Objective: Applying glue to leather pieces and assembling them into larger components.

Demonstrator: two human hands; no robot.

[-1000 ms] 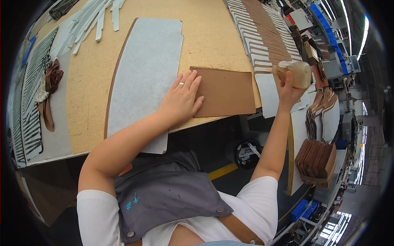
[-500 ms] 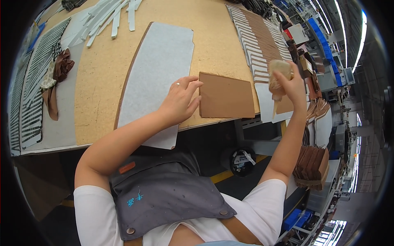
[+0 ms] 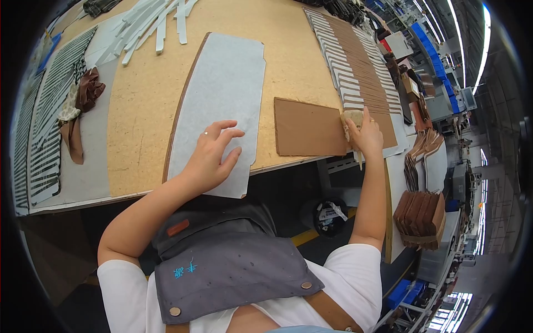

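Observation:
My left hand [image 3: 214, 155] hovers over or rests on a long white-faced panel [image 3: 225, 77] with a brown edge, its fingers apart and nothing in them. In my right hand [image 3: 367, 136] is a cloudy, stained squeeze bottle [image 3: 350, 117] with a thin pointed nozzle, tip downward. Just left of the bottle, a flat brown panel [image 3: 308, 127] lies at the table's front edge. The bottle overlaps its right end; whether they touch I cannot tell.
A row of overlapping brown-and-white pieces [image 3: 355, 61] runs along the table's right side. White strips [image 3: 161, 28] lie at the back, crumpled brown scraps [image 3: 89, 91] at the left. Banded brown pieces [image 3: 419, 219] stand at right. A bin [image 3: 328, 216] sits below the table edge.
My left hand has left the edge of the brown panel and moved left over the white-faced panel. My right hand has brought the bottle left and lower, beside the brown panel.

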